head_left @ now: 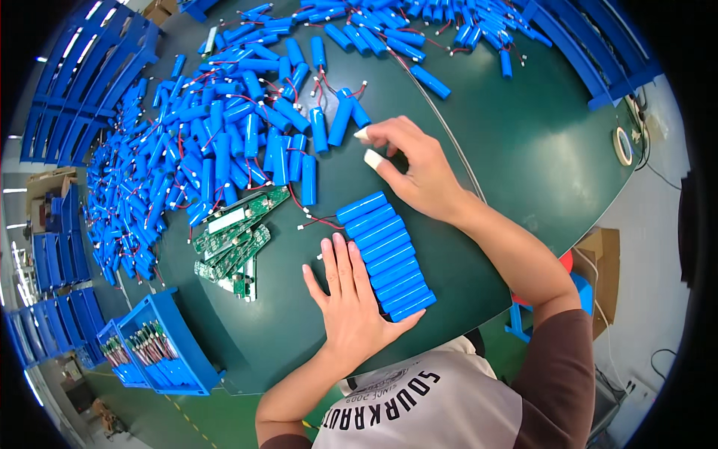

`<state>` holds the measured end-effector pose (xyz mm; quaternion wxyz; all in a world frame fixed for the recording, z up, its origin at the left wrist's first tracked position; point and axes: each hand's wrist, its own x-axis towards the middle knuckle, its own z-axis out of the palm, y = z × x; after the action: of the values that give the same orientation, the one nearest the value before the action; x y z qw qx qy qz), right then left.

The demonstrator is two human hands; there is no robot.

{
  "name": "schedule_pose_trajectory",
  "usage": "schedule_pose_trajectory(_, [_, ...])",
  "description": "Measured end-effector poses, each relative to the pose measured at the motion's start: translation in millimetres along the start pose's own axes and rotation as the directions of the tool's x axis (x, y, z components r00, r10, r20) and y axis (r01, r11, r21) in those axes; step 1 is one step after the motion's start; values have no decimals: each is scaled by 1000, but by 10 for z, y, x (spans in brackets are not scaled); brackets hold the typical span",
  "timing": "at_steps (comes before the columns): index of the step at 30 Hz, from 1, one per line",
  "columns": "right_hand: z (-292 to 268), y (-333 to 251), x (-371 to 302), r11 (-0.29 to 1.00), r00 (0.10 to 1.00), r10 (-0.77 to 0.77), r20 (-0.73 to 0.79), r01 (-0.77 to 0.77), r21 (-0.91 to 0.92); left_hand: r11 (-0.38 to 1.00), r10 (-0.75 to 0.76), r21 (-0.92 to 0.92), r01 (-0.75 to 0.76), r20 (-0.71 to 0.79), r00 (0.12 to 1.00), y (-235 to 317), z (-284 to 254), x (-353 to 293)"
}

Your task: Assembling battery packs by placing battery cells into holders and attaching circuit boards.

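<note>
1. Right hand [425, 178] is empty, thumb and finger slightly apart; left hand [349, 316] lies spread along the left ends of the blue cells [387, 253]
2. They're rowed up on the near side of the table [278, 333]
3. Probably stiff, slick, kinda dense, so pinch the barrels, not the red wires [322, 219]

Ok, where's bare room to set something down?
Largest: right side of the green tabletop, between the right hand and the tape roll. Smaller: lower left, between the green circuit boards, blue bin and left hand. Crowded: upper left, heaped with wired blue battery cells.
</note>
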<state>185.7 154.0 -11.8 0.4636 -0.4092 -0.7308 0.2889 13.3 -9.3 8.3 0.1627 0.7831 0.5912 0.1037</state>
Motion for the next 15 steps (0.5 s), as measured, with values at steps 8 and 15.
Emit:
schedule_pose_trajectory(8, [400, 92, 594, 826, 974, 214, -69, -218, -519, 998, 35, -47, -36, -15, 999, 11, 20, -3])
schedule_pose_trajectory(15, [-27, -291, 199, 940, 994, -36, 107, 70, -334, 997, 54, -51, -59, -87, 995, -72, 99, -64])
